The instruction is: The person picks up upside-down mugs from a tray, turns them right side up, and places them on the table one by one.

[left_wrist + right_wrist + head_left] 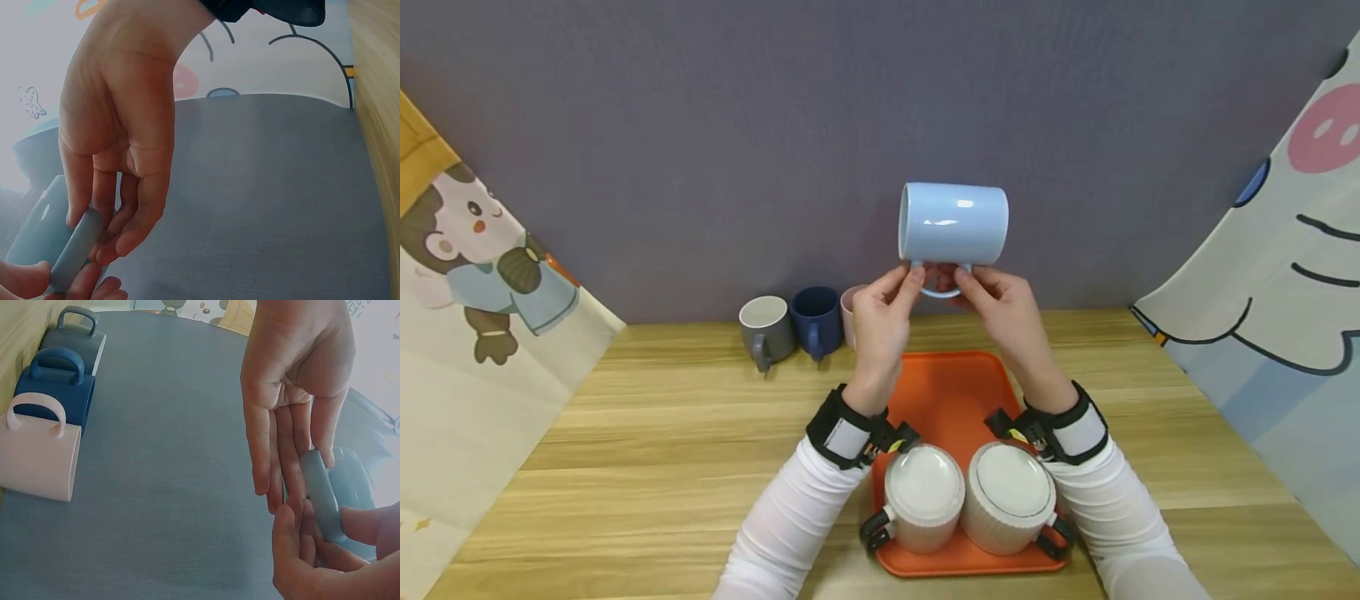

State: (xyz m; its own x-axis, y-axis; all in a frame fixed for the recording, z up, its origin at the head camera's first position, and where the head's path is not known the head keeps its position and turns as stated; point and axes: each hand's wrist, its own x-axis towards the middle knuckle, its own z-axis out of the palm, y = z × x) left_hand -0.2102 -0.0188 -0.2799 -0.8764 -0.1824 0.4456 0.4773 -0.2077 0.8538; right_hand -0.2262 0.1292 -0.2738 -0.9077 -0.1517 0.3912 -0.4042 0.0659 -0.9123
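Observation:
A light blue mug (955,223) is held up on its side in front of the grey backdrop, its handle pointing down and its mouth facing left. My left hand (882,321) pinches the handle near the mouth end, between thumb and fingers. At the base end my right hand (1011,325) pinches the same handle. In the left wrist view the handle (76,250) runs between both sets of fingertips. The right wrist view shows the handle (322,495) gripped from both ends, with part of the mug body hidden behind the hands.
An orange tray (955,392) lies below my hands, with two upside-down white mugs (924,487) with black handles at its near end. Along the back wall stand a grey mug (767,327), a navy mug (817,321) and a pink mug (40,453). Printed cloths hang at both sides.

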